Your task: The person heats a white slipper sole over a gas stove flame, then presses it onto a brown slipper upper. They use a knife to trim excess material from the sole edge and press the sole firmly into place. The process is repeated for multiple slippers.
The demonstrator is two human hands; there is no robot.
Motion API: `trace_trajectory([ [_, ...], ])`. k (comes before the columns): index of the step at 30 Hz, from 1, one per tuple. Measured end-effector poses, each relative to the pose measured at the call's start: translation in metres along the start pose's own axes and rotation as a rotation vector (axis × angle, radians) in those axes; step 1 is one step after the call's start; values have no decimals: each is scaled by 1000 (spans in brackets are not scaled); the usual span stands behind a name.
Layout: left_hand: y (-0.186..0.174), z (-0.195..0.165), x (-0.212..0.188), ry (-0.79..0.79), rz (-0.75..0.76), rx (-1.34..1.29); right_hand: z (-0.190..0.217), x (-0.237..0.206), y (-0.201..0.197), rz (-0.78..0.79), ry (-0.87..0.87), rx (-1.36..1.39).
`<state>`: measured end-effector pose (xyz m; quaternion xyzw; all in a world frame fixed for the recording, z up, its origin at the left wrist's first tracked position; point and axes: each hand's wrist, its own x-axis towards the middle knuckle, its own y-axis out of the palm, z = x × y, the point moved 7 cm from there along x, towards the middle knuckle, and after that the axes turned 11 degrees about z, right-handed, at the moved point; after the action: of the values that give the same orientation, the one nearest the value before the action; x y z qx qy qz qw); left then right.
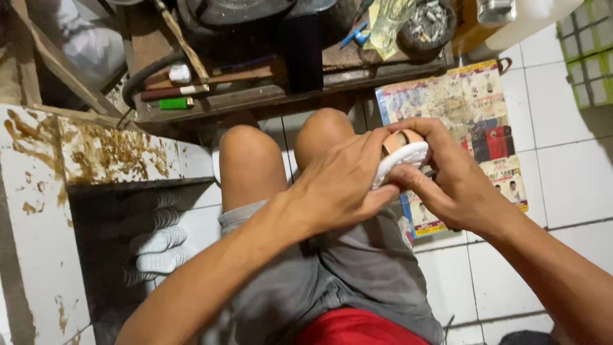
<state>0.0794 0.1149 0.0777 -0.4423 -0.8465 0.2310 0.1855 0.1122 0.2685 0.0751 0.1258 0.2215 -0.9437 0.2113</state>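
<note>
A small shoe (402,153) with a white sole and a tan upper sits between both of my hands, above my right knee. My left hand (338,185) wraps its near side, thumb pressed along the white sole edge. From the right, my right hand (447,179) grips it, fingers curled over the top and thumb underneath. Most of the shoe is hidden by the fingers. I am seated, with bare knees (249,153) and grey shorts (357,268) below the hands.
A low wooden bench (255,96) ahead holds a green lighter (174,103), sticks, a dark can and a bowl of small metal bits (426,22). A printed paper sheet (476,108) lies on the white tiled floor. Stacked white soles (156,246) sit at left.
</note>
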Motion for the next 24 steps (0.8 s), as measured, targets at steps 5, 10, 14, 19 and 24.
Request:
trace_trajectory([
  [5,-3,-33,-40,244,84,-1025,29,-10,7,233,-407,443],
  [10,49,-43,-77,21,-286,-2093,7,-1,54,139,-396,536],
  [14,46,-2,-94,-111,-906,-1676,-8,-9,106,137,-233,988],
  [19,29,0,-97,-180,-1050,-1540,-1,-11,124,98,-201,1012],
  [24,33,-2,-90,-177,-1104,-1517,4,-9,132,10,-195,1018],
])
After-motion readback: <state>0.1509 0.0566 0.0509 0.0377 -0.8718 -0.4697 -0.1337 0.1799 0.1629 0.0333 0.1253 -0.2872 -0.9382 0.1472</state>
